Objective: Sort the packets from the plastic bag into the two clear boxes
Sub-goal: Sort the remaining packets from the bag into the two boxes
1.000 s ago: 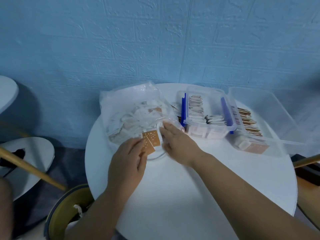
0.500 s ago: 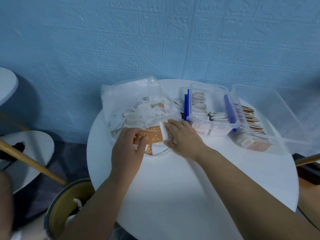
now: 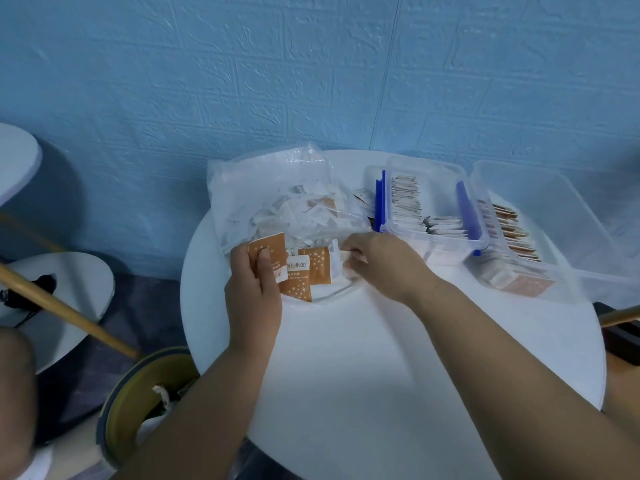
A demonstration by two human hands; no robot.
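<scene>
The round white table (image 3: 381,358) is cut off below. On it lie the plastic bag (image 3: 263,181), its packets blurred, the blue-latched clear box (image 3: 446,249) and the second clear box (image 3: 554,199), cropped at the right. An orange packet (image 3: 268,247) is gripped by the left hand (image 3: 251,292). A white item (image 3: 346,253), too indistinct to identify, is pinched by the right hand (image 3: 384,265) at the bag's mouth.

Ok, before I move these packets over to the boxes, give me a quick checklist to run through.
1. Left hand grips an orange packet: ok.
2. Right hand pinches a white packet at the mouth of the plastic bag: ok.
3. Blue-latched box open, with room beside its packet rows: ok.
4. Far-right box open on top: ok.
5. Second orange packet held, or loose on the table: cannot tell.
6. Which box takes which packet colour: cannot tell.
</scene>
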